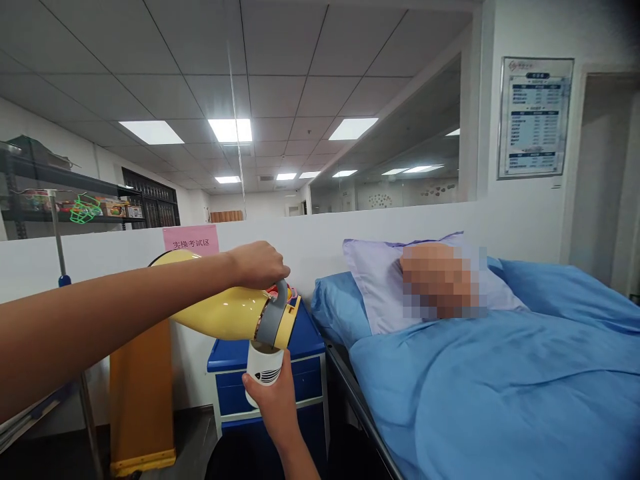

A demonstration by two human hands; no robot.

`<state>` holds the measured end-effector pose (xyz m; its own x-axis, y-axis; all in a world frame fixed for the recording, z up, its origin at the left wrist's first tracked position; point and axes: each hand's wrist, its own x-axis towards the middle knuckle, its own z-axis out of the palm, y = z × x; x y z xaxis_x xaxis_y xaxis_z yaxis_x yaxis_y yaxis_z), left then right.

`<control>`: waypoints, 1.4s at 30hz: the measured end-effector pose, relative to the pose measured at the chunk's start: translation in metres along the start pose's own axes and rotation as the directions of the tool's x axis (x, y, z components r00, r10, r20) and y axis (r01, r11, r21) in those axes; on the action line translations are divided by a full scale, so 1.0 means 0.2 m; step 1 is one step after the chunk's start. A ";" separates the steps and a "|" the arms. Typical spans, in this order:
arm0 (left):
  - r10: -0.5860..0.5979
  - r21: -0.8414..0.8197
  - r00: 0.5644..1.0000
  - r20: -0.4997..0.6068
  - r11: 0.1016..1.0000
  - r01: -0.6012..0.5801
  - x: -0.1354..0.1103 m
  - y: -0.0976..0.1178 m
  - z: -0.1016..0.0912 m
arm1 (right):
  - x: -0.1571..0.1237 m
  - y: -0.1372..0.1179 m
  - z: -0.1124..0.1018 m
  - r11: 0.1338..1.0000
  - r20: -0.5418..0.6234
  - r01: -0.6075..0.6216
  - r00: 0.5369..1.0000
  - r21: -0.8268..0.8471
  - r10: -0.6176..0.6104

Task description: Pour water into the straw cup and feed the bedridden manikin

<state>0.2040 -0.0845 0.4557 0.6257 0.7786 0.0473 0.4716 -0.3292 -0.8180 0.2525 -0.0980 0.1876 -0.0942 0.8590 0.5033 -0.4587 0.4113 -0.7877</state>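
By the bed (500, 393), left hand (259, 265) grips jug (227, 317), right hand (274, 400) clasps cup (263, 361). Pouring, seemingly. Next probably needs levelling jug.

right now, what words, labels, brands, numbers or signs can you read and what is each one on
"实操考试区": pink sign on the low white wall.
Framed notice at upper right: heading and printed rows, too small and blurred to read.
Boxes at upper left: any printing is too small to read.
White cup: black markings, no readable words.
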 end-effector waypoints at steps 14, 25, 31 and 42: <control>0.011 0.080 0.999 0.039 0.997 -0.014 -0.03 0.01 0.00 | 0.00 0.03 0.02 0.998 -0.028 -0.046 0.999 -0.034 0.045; 0.025 0.068 0.999 0.032 0.997 -0.028 0.01 0.03 0.00 | 0.00 0.05 0.01 0.998 -0.051 -0.042 0.998 -0.036 0.040; 0.043 0.065 0.999 0.022 0.997 -0.045 0.02 0.04 0.00 | -0.01 0.06 0.01 0.999 -0.060 -0.047 0.997 -0.015 0.046; 0.051 0.037 0.999 0.011 0.998 -0.052 0.04 0.06 0.00 | -0.02 0.09 0.00 0.998 -0.102 -0.058 0.993 -0.017 0.056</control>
<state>0.2147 -0.0821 0.4464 0.6419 0.7668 -0.0011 0.4155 -0.3490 -0.8400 0.2437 -0.0937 0.1717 -0.0289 0.9073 0.4195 -0.4376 0.3658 -0.8214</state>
